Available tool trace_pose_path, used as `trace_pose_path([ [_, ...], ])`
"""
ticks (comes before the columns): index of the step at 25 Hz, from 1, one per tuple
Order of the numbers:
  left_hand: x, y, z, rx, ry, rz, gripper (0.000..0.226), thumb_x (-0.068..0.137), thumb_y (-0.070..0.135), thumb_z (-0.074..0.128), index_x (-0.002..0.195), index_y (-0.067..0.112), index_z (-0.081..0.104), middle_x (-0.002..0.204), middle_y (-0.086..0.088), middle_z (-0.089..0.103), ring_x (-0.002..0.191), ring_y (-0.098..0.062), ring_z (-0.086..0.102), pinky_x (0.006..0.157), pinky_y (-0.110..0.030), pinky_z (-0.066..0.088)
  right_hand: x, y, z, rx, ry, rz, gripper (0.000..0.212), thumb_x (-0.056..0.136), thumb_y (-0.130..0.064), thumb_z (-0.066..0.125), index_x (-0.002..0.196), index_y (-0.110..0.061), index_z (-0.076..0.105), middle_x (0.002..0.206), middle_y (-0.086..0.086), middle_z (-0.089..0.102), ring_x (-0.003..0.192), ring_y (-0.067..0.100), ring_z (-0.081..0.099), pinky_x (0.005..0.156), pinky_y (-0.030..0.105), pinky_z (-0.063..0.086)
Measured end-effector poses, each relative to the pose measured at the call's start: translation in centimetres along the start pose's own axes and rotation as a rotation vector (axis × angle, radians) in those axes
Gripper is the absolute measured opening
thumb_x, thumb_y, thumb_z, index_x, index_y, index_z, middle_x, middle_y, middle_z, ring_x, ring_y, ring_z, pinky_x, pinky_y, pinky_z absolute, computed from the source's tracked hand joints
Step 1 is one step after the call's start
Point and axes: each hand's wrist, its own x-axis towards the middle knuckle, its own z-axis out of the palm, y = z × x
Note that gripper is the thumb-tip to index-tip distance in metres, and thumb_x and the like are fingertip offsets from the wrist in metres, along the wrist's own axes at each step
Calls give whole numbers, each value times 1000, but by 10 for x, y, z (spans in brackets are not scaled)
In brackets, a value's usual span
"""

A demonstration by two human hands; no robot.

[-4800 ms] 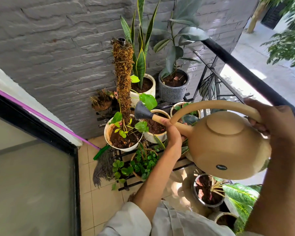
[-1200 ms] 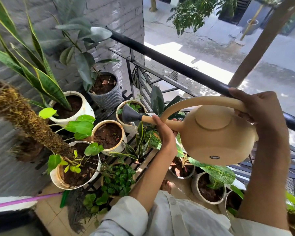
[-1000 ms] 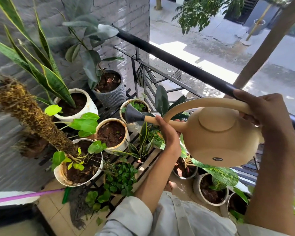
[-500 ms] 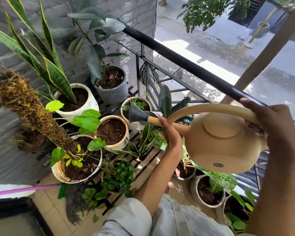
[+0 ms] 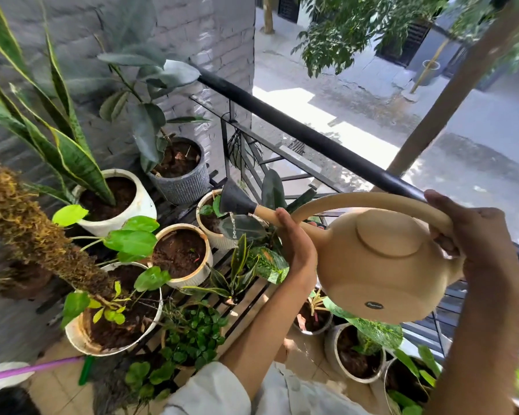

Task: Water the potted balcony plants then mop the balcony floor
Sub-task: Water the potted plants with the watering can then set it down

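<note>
A tan watering can (image 5: pixel 381 265) with a dark rose (image 5: pixel 235 200) hangs over the plant rack. My right hand (image 5: pixel 474 232) grips the rear of its arched handle. My left hand (image 5: pixel 295 244) holds the spout from below. A thin stream of water drips from the rose onto a dark leaf above a small white pot (image 5: pixel 215 235). Several potted plants stand on the black slatted rack (image 5: pixel 252 298): a snake plant in a white pot (image 5: pixel 138 202), a grey ribbed pot (image 5: pixel 186 184), a bare-soil pot (image 5: pixel 198 274) and a moss-pole pot (image 5: pixel 78 339). A mop with a purple handle (image 5: pixel 30 368) lies at the lower left.
A black railing (image 5: pixel 327 145) runs behind the rack, with the street far below. A grey brick wall (image 5: pixel 192 34) closes the left side. More pots (image 5: pixel 357 372) stand on the tiled floor (image 5: pixel 54 387) at the lower right, under the can.
The view has swung right from the moss-pole pot to the pots by the railing. The can has tipped further forward, and water now drips from the rose. Both hands keep their hold.
</note>
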Motion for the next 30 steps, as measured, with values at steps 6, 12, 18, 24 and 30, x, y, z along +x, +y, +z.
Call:
trace_pose_path([
  [6,5,13,46,198,-137,-16,85,101,79,17,144,17,55,133,-16,68,124,-29,63,107,-40,48,21,0,-28,98,98,-1,57,65,-68,88,53,-14,76,40,7,56,27,17,41,50,22,34],
  [12,10,6,76,263,-208,-63,82,101,78,14,165,29,30,163,-13,44,148,-30,44,125,-52,36,43,5,-51,100,144,20,68,62,-75,87,57,-9,75,46,12,60,30,20,43,52,26,37],
  [18,20,-9,101,258,-214,-76,85,101,77,15,166,24,30,167,-17,37,152,-32,40,126,-51,32,63,10,-67,111,122,37,66,60,-76,89,56,-11,76,45,10,60,30,21,42,32,17,30],
  [24,28,-11,130,200,-220,-114,90,95,84,25,155,19,45,141,-16,64,133,-31,60,117,-46,43,82,10,-80,153,99,112,76,46,-80,89,53,-9,66,42,7,51,29,20,35,33,16,27],
  [30,44,2,148,134,-230,-188,96,93,86,32,162,20,36,157,-15,53,145,-33,51,125,-52,35,99,2,-73,165,94,121,74,51,-81,88,53,-10,65,42,4,49,30,18,34,35,18,27],
])
